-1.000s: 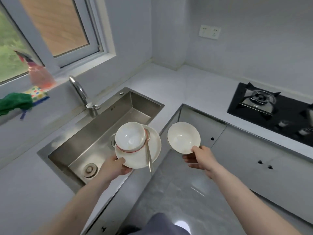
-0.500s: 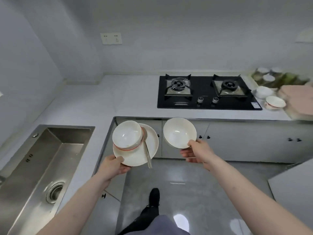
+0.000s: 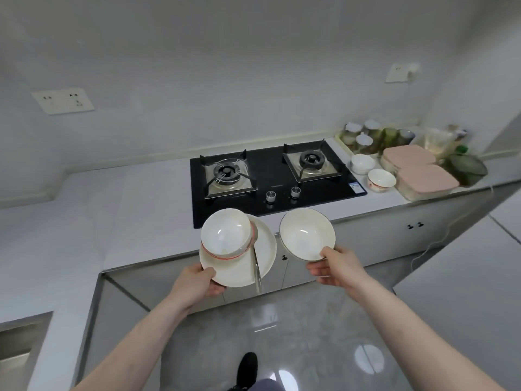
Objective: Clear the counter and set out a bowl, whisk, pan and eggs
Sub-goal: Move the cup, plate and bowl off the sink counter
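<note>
The left hand grips the near edge of a white plate, thumb on top of the rim and fingers curled beneath. On that plate sits a white bowl with a red band, toward the plate's left side, and a metal spoon lies beside it — its head tucked against the bowl's right edge, its handle running down over the plate's near rim and sticking out past it. The right hand holds a second white bowl by its near rim, thumb inside the lip and fingers curled under; the bowl is tilted so its empty inside faces the camera. Both are held in the air, in front of the counter's edge and above the grey floor.

Beyond them the pale counter carries a black two-burner gas hob with two knobs at its front. To the right of the hob stand two small white bowls (the nearer one patterned on the outside), two pink-lidded containers, a cluster of jars against the wall and a dark green basket. A corner of a steel sink shows at the lower left — most of it is out of frame.
</note>
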Demonstrator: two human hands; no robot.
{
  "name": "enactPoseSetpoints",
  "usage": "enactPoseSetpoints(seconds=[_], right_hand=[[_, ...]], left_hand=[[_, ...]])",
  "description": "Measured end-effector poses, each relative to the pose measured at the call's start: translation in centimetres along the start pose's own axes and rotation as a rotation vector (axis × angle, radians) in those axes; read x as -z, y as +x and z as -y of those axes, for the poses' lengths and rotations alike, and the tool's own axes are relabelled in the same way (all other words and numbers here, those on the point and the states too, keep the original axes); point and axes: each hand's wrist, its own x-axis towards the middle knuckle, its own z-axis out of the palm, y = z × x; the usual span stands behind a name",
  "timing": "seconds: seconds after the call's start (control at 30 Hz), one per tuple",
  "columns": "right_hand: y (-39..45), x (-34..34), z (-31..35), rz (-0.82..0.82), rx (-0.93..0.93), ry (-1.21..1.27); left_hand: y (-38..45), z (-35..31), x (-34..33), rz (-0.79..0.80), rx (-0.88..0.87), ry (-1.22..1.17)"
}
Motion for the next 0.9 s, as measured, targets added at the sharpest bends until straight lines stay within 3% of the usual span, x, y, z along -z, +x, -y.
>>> enactPoseSetpoints(seconds=[0.5, 0.9], right_hand=[[9.5, 10.6, 2.8, -0.235, -0.055, 0.179], [22.7, 21.3, 6.8, -0.140, -0.114, 0.047]], left_hand=[[11.9, -11.1, -10.8, 0.200, -0.039, 0.230], [15.4, -16.2, -23.9, 0.104, 0.042, 0.029]])
